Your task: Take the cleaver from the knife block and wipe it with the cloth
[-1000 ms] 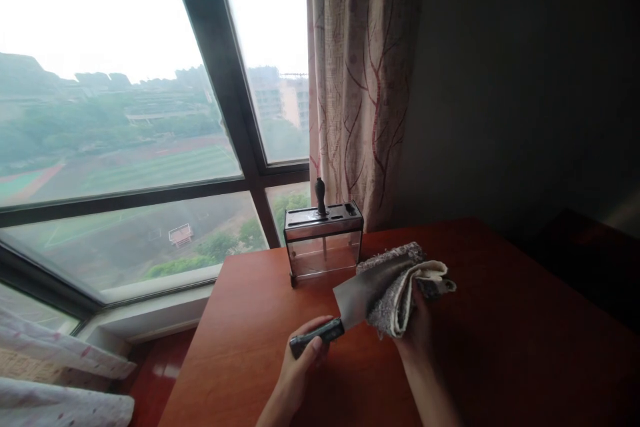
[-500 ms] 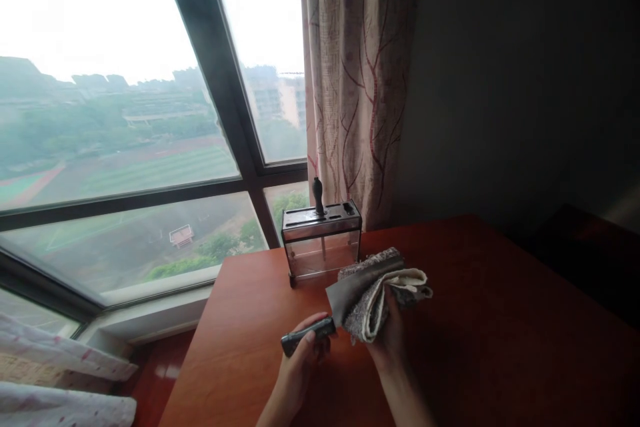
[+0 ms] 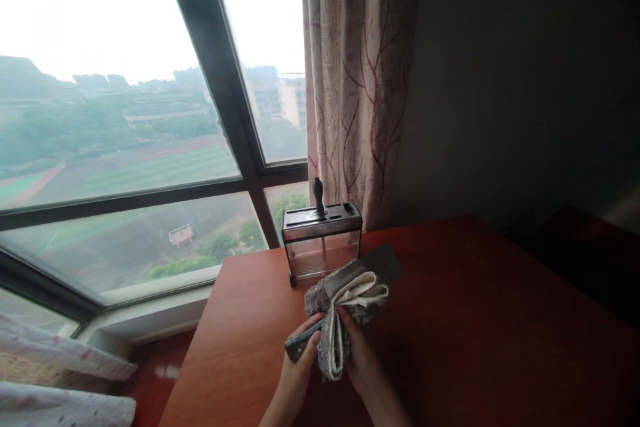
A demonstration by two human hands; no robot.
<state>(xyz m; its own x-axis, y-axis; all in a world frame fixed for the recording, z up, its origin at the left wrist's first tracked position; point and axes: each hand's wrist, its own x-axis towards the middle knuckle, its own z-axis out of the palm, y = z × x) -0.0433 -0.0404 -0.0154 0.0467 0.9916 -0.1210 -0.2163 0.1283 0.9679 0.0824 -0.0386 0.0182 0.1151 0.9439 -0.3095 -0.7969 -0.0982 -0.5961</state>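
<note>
My left hand (image 3: 301,347) is closed round the dark handle of a cleaver (image 3: 384,263), whose broad grey blade points up and to the right. A folded grey, shaggy cloth with a pale backing (image 3: 333,340) wraps round the blade near the handle. My right hand (image 3: 356,347) grips this cloth from the right, thumb on the folds, its other fingers mostly hidden. The far end of the blade sticks out bare beyond the cloth. Just behind stands a clear-sided knife block (image 3: 323,253) with a slotted metal top, one black-handled tool (image 3: 319,197) upright in it.
The reddish-brown wooden table (image 3: 240,333) spreads out under my hands, its left edge near the window (image 3: 125,247). A patterned curtain (image 3: 360,80) hangs behind the knife block. Another light curtain (image 3: 60,387) shows at lower left.
My right hand has slid the cloth down and left along the blade toward the handle, baring the blade's far end. My left hand keeps its hold on the cleaver.
</note>
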